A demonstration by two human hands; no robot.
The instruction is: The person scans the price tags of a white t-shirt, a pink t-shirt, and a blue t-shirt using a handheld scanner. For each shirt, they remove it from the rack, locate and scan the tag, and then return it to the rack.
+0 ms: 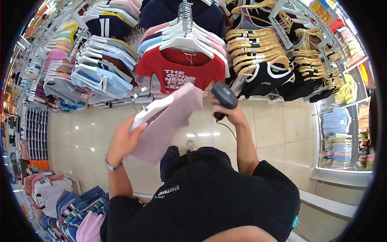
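My left hand (125,139) is closed on a white hanger (152,109) that carries a pale pink garment (163,131). The garment hangs tilted, its upper right part just below the red printed shirt (185,70) on the rack. My right hand (230,113) is wrapped round a dark handheld scanner (225,95), whose wide head points up and left. A thin cable runs down from its handle. A small gap separates the scanner from the pink garment. The fingers of my right hand are partly hidden behind the scanner.
Racks of shirts on white hangers (107,74) stand ahead to the left, with wooden hangers (262,50) of black tops to the right. Shelves of folded clothes (338,145) stand at far right. More clothes (80,205) lie at lower left, beyond the tiled floor (278,129).
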